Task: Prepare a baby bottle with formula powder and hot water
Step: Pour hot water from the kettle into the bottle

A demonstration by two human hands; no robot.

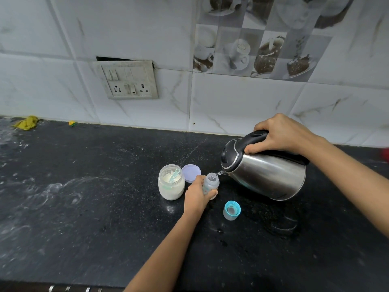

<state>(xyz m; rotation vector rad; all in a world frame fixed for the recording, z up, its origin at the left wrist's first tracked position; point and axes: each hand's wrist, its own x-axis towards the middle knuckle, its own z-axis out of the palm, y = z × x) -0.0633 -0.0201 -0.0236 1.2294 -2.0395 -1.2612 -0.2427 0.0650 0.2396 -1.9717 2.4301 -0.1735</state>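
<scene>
— Where is the bottle point(210, 183)?
— Centre of the frame, held in the left hand point(196, 197). The jar point(171, 186) stands on the surface point(84, 207) just left of it, with a scoop point(175, 175) inside.
— The lid point(191, 173)?
— Behind, between jar and bottle.
— The kettle point(265, 173)?
— Right of the bottle, tilted, with its spout at the bottle's mouth. The right hand point(280, 135) grips the handle on top.
— The cap point(232, 210)?
— Lower right of the bottle, in front of the kettle. A rag point(26, 122) lies far left by the wall point(231, 102).

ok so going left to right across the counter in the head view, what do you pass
yellow cloth → powder jar → purple lid → bottle, gripped by the left hand → kettle, gripped by the right hand
</scene>
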